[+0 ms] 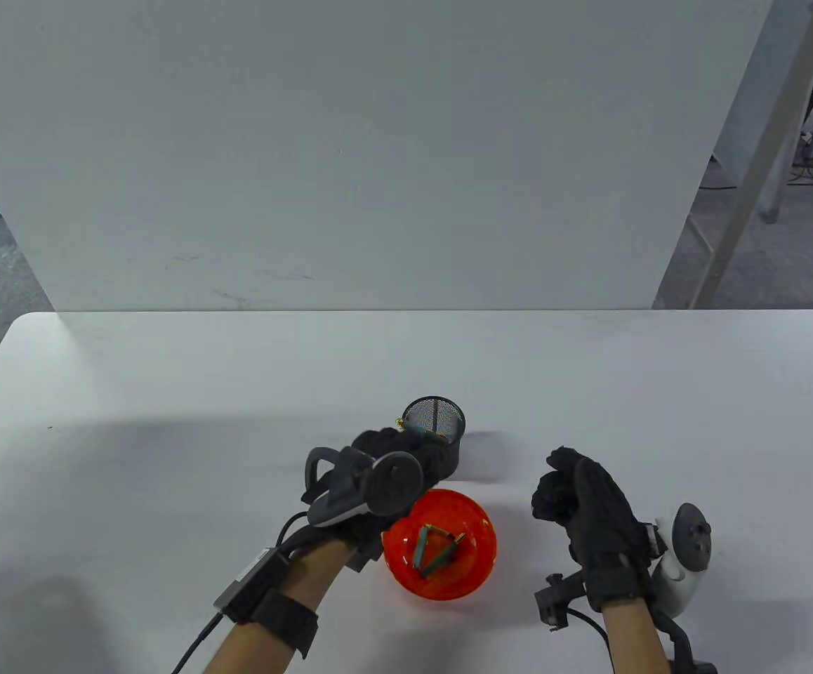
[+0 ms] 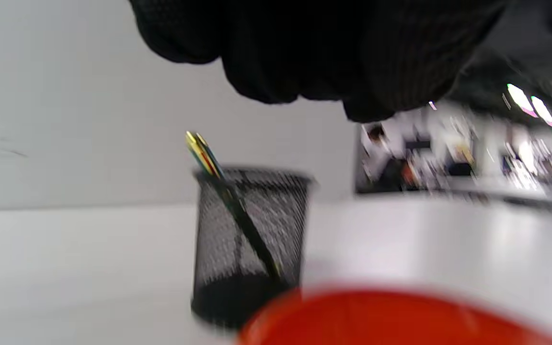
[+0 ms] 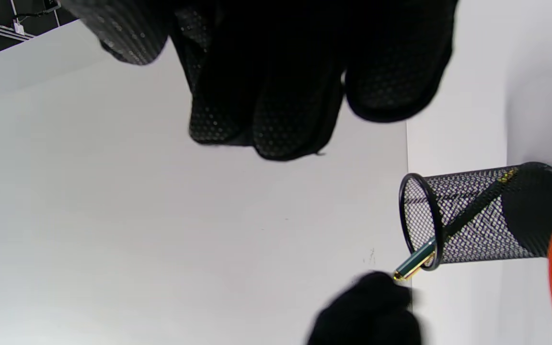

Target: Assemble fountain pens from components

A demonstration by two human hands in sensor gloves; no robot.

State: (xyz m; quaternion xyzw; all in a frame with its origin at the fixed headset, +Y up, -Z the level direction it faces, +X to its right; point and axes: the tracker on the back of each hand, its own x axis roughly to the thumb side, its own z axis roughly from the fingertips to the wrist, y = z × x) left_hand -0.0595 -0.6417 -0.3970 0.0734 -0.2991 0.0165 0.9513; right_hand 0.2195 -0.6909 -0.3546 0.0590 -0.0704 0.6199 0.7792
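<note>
Our left hand [image 1: 378, 477] hovers just beside the mesh cup [image 1: 437, 430], where 1 finished pen [image 3: 448, 230] leans inside; its finger state we cannot tell. Our right hand [image 1: 589, 516] waits right, fingers curled, empty. Loose parts [image 1: 438, 547] stay corralled in the red bowl [image 1: 477, 576]

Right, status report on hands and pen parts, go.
Left hand at the mesh pen cup, grip unclear. Right hand curled, nothing seen in it. One pen in cup; parts in orange bowl. Nothing in the way.

Orange bowl [image 1: 406, 583], black mesh cup [image 1: 448, 456] (green-gold pen [image 3: 417, 261]).
</note>
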